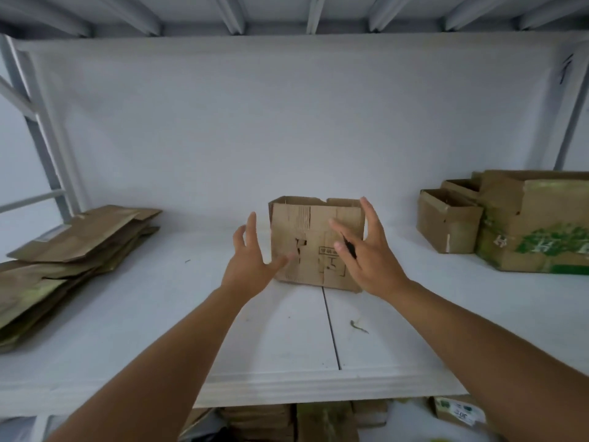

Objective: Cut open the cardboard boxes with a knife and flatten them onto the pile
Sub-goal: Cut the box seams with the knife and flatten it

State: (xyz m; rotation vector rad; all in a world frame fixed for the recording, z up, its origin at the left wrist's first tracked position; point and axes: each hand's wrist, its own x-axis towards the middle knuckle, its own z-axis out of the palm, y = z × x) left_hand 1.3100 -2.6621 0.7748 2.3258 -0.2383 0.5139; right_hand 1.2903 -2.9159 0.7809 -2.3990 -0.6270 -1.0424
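**Q:** On the white shelf board [159, 330], where does the work piece sit, and what is its condition?

**A:** At the centre of the board, toward the back panel, stands a small cardboard box [315, 240]. It is brown corrugated board, rectangular, upright, with its top open. The front face is worn: creased, with a ragged tear near the middle and a black printed mark at lower right. It rests just behind a dark seam [331, 330] where two board sections meet.

**Q:** State of your hands?

**A:** My left hand [251, 260] is spread wide, fingers straight, next to the box's left edge; the thumb tip lies over the lower front face, but I cannot tell whether it touches. My right hand [366, 253] is also spread, fingers straight, in front of the box's right half. A slim dark object [349, 247] lies against that palm; it is too blurred to identify. Neither hand grips the box.

**Q:** Other material on the shelf?

**A:** At far left lies a pile of flattened cardboard [70, 253], sheets stacked unevenly, some with green print. At far right stand an open-topped small brown carton [449, 224] and, beside it, a larger green-printed carton [538, 224]. The frame is grey-painted metal [47, 138]; more cardboard [287, 422] shows below the board.
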